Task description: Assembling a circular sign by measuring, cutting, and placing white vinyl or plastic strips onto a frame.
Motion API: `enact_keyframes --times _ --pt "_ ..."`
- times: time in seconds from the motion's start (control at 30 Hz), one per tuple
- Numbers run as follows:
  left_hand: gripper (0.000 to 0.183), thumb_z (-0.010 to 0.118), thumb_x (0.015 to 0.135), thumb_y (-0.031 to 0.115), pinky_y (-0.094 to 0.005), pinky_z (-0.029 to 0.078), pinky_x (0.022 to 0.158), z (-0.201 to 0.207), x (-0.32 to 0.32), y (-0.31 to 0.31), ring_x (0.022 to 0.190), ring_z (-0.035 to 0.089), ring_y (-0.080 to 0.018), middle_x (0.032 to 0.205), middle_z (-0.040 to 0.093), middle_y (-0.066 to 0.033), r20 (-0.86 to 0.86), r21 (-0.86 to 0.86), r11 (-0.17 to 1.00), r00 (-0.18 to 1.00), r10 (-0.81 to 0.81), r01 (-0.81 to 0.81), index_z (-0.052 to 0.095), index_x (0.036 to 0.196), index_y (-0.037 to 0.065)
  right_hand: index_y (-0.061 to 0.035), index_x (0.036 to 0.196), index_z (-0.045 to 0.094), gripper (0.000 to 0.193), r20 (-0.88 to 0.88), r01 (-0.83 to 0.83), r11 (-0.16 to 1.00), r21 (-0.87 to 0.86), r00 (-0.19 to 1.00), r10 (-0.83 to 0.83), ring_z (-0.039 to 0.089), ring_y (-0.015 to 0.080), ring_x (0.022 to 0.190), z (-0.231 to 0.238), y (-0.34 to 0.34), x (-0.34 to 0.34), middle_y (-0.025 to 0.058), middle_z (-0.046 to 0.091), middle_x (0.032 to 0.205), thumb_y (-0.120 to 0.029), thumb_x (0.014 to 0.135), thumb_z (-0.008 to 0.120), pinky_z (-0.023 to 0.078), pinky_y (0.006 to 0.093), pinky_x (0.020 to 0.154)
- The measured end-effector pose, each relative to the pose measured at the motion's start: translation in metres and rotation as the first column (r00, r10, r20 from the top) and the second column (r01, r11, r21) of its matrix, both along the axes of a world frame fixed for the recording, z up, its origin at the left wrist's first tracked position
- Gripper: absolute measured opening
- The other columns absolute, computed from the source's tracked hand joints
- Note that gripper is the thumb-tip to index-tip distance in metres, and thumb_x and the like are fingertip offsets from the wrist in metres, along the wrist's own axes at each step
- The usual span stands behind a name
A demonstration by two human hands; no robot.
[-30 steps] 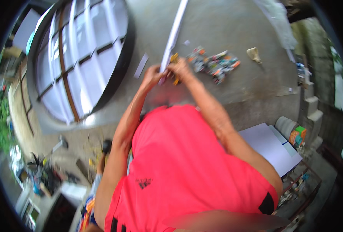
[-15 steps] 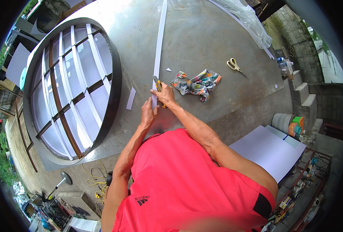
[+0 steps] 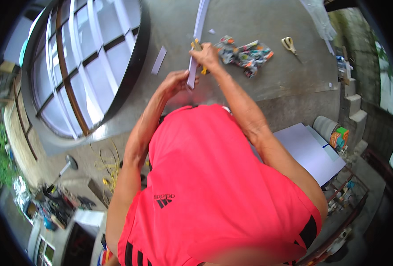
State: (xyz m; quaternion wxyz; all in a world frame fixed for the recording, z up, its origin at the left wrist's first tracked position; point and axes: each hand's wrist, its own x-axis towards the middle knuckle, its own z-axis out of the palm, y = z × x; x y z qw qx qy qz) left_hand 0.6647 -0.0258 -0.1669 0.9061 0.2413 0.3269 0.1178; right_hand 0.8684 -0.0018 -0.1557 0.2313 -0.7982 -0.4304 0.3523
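A long pale-lilac strip (image 3: pixel 199 21) runs from the top of the picture down to my hands. My left hand (image 3: pixel 175 83) pinches its near end, which is lifted and tilted toward me. Held in my right hand (image 3: pixel 206 56) is a yellow utility knife (image 3: pixel 196 45); its blade cannot be made out. That hand also touches the strip, a little farther along than my left. A crumpled patterned cloth (image 3: pixel 246 54) lies just right of my right hand. Left of the strip rests a short offcut (image 3: pixel 159 60), and a tiny scrap (image 3: pixel 212 31) sits beyond my right hand.
A large oval frame (image 3: pixel 139 53) with pale panels and crossing bars lies on the metal table (image 3: pixel 289 84) at left. Scissors (image 3: pixel 289 46) lie at right, near clear plastic sheeting (image 3: pixel 319 20). White sheets (image 3: pixel 309 153) stand at lower right. Yellow cord (image 3: pixel 110 162) trails on the floor.
The view has shifted, so the table things appear higher. My left hand has turned and raised the strip's near end. My right hand keeps the knife at the strip.
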Motion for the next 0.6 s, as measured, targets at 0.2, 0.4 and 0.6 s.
enact_keyframes --times 0.2,0.4,0.6 --pt "0.047 0.059 0.101 0.028 -0.0407 0.055 0.094 0.006 0.004 -0.003 0.105 0.069 -0.0288 0.115 0.068 -0.0209 -0.057 -0.07 0.992 0.994 0.098 -0.102 0.054 0.133 -0.007 -0.0022 0.083 0.071 0.035 -0.081 -0.044 0.996 -0.074 0.996 0.038 0.069 0.0178 0.053 0.03 0.001 -0.003 0.0104 0.069 0.06 -0.037 0.082 0.073 0.055 0.0322 0.053" --pt "0.048 0.06 0.1 0.029 -0.0408 0.055 0.093 0.01 0.002 -0.001 0.106 0.069 -0.0282 0.116 0.068 -0.0203 -0.058 -0.077 0.993 0.994 0.088 -0.093 0.054 0.133 -0.006 -0.0036 0.086 0.071 0.038 -0.09 -0.053 0.997 -0.064 0.995 0.047 0.068 0.0157 0.054 0.037 0.001 -0.003 0.0088 0.069 0.06 -0.041 0.083 0.073 0.052 0.0305 0.054" --pt "0.048 0.062 0.099 0.028 -0.0412 0.06 0.089 0.009 0.001 -0.002 0.103 0.071 -0.0288 0.115 0.069 -0.0208 -0.062 -0.086 0.992 0.995 0.083 -0.088 0.056 0.128 -0.009 -0.0016 0.088 0.07 0.037 -0.132 -0.019 0.997 -0.073 0.991 0.009 0.068 0.0159 0.053 0.038 0.003 0.001 0.0088 0.069 0.064 -0.038 0.085 0.074 0.053 0.0302 0.051"
